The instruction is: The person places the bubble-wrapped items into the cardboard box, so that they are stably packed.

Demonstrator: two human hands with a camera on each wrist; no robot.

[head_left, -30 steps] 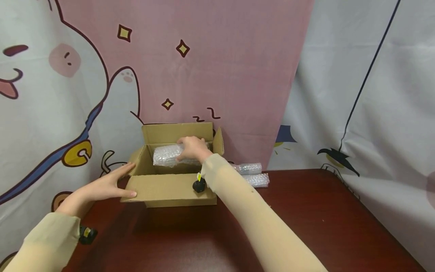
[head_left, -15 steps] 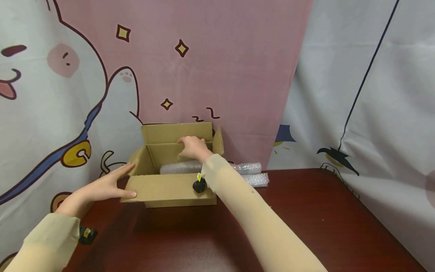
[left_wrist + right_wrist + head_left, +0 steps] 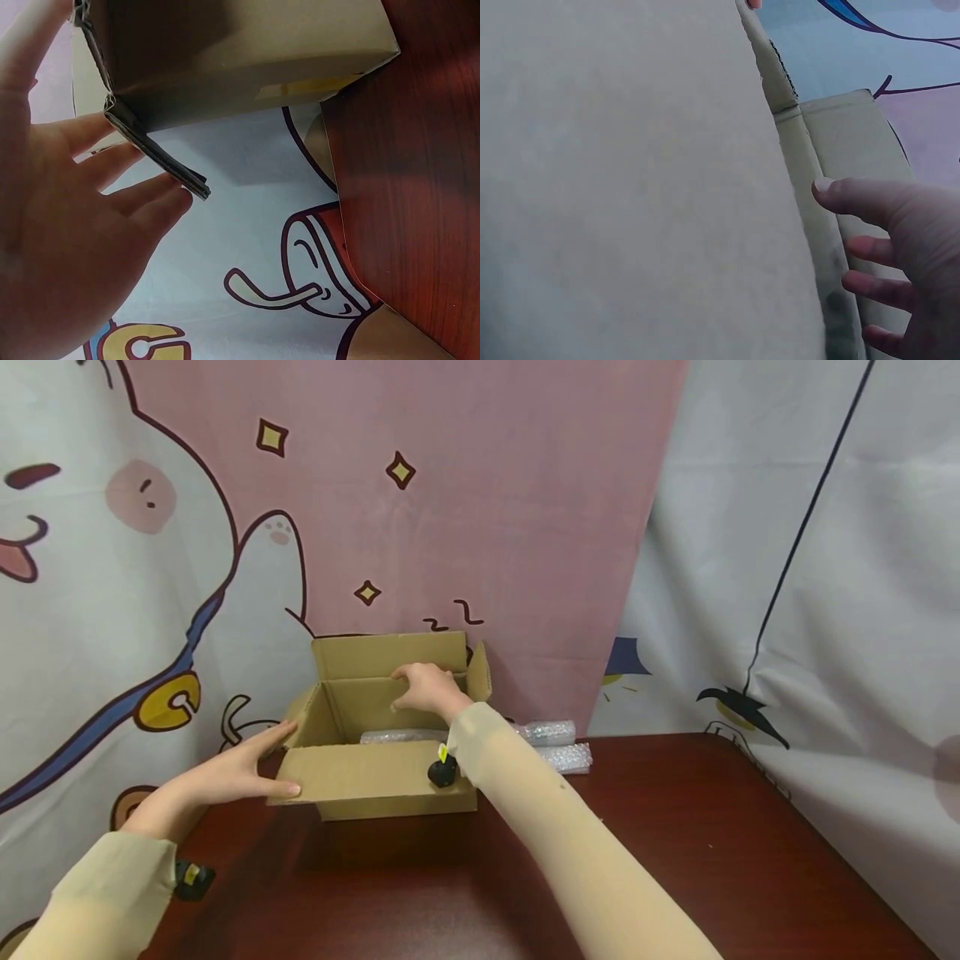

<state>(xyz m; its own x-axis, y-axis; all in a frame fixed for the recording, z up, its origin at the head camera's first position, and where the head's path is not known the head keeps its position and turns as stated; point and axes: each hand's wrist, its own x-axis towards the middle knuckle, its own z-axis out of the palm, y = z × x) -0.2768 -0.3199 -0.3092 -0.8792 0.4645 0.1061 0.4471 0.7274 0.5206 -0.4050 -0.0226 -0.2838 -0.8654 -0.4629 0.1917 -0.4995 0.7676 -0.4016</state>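
Note:
An open cardboard box (image 3: 397, 806) stands near the back of the table, flaps spread outward. My left hand (image 3: 221, 777) touches its left side, the thumb along the front flap (image 3: 352, 768) and the fingers at the left flap. In the left wrist view, the fingers of the left hand (image 3: 82, 217) stretch against a flap edge (image 3: 157, 154). Over the box opening hangs my right hand (image 3: 429, 687), holding nothing, its fingers apart in the right wrist view. A bubble-wrapped bundle (image 3: 401, 736) lies inside the box, mostly hidden by the front flap.
Two more bubble-wrapped rolls, one behind (image 3: 550, 732) and one in front (image 3: 567, 758), lie right of the box, partly behind the right sleeve. The dark red table (image 3: 675, 843) meets a printed cloth backdrop (image 3: 525, 527) at its back and sides.
The bubble-wrapped bundle has left my right hand and dropped down into the box. My right hand stays over the opening; the left hand has hardly moved.

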